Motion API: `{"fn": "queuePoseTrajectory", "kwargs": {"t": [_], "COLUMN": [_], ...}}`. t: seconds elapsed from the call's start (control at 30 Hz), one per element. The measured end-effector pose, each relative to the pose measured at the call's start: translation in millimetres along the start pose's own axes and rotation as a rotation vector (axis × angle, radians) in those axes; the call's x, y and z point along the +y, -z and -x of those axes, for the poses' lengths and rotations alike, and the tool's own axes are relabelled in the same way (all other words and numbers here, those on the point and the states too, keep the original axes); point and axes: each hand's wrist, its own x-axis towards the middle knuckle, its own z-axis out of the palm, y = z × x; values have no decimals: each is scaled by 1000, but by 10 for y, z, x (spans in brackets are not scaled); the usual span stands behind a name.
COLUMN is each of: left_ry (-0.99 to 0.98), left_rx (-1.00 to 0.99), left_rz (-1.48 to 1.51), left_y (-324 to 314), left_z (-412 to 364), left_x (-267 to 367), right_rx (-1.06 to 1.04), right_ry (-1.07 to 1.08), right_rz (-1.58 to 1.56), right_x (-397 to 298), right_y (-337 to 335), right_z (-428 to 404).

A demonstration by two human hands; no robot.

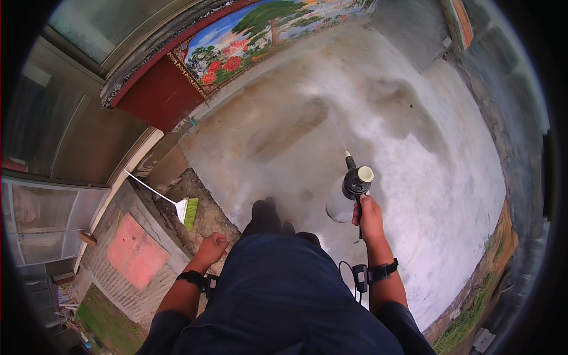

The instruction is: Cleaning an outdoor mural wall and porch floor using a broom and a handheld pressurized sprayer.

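Observation:
My right hand [371,217] grips the black handle of a hand-pump pressure sprayer [355,184]. The sprayer has a translucent white bottle, a black head and a cream pump knob. From its pale nozzle [347,154] a thin jet of liquid [340,133] goes out over the concrete floor [284,155]. Darker, wet-looking patches [404,106] mark the concrete ahead and to the right. My left hand [213,248] hangs at my left side, fingers curled in, with nothing visible in it.
A broom with green bristles [191,213] lies on bare ground to the left. Beyond it are a pink mat [137,250] on a ridged concrete ramp and glazed doors [49,217]. A painted mural wall [248,44] borders the far side. Grass [466,315] edges the slab at right.

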Motion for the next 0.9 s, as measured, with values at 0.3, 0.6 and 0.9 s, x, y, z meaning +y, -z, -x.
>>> {"fn": "queuePoseTrajectory", "kwargs": {"t": [0.3,0.6,0.9], "left_ry": [-98,-45,9], "left_rx": [-39,-83,-28], "left_rz": [-31,-65,13], "left_y": [-79,-70,-185], "left_z": [-686,-1390,-1860], "left_x": [629,1369,2128], "right_rx": [-104,-262,-356], "right_ry": [54,35,35], "right_rz": [113,182,130], "right_x": [-377,-881,-1619], "right_y": [79,-276,-371], "right_z": [-306,-1212,-2129]}}
